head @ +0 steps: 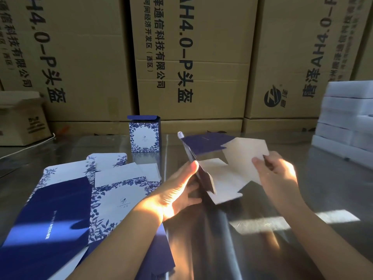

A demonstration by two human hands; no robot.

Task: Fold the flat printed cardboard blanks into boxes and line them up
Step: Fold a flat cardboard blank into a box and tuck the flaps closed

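Left grip (179, 190) and right grip (276, 172) hold one part-folded blank (228, 170); one folded box (144, 136) stands on the worktop (292, 199); flat blanks (80, 199) wait.

Stacked cartons (201, 57) (sunlit), glossy table (282, 245)

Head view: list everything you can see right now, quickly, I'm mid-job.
folded box: one, blue-and-white, upright at table's far middle
flat blanks: pile, count unclear, blue-and-white, table left
held blank: one, navy outside, white inside, above table centre
big cartons: at least three, brown, behind table
small carton: one, brown, far left
white blocks: stack, white, far right
table: one, shiny grey
left hand: grips held blank
right hand: pinches held blank's flap
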